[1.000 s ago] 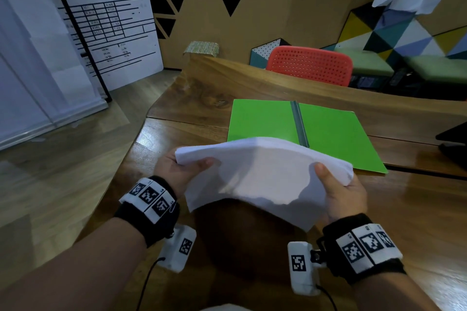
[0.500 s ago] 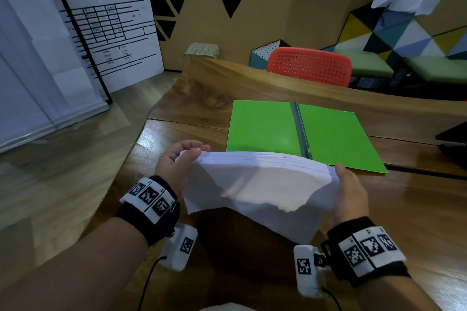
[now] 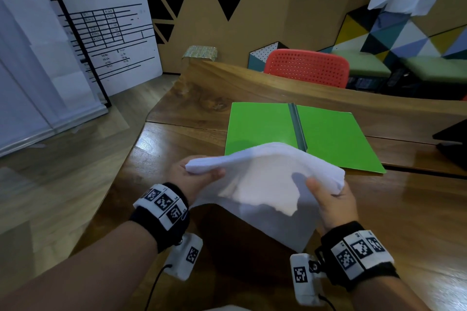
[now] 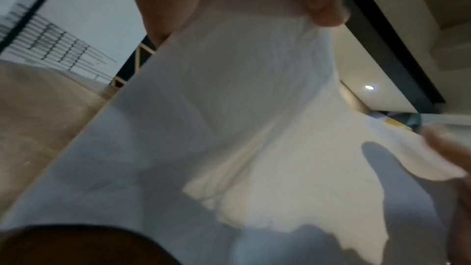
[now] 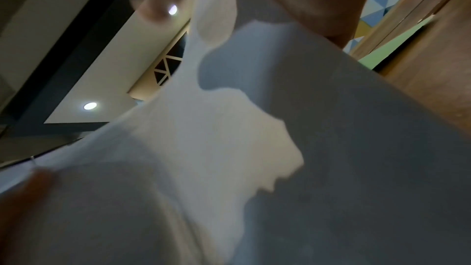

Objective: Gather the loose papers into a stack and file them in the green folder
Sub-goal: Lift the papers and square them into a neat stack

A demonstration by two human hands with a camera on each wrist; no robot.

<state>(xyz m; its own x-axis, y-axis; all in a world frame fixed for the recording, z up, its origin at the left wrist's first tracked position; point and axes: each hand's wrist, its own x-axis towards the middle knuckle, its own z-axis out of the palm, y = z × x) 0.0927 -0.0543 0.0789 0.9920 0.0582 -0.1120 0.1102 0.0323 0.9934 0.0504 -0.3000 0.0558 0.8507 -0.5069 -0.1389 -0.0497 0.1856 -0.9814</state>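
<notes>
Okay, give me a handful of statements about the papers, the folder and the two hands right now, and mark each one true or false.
1. Both hands grip the paper stack. True: the left hand holds its left end, the right hand its right end.
2. The green folder lies shut. False: it lies open flat on the wooden table, spine showing.
3. The stack lies flat inside the folder. False: it is held up, arched, nearer the person than the folder.
4. A red chair stands beyond the table. True.
5. The left hand rests empty on the table. False: it grips the papers.
</notes>
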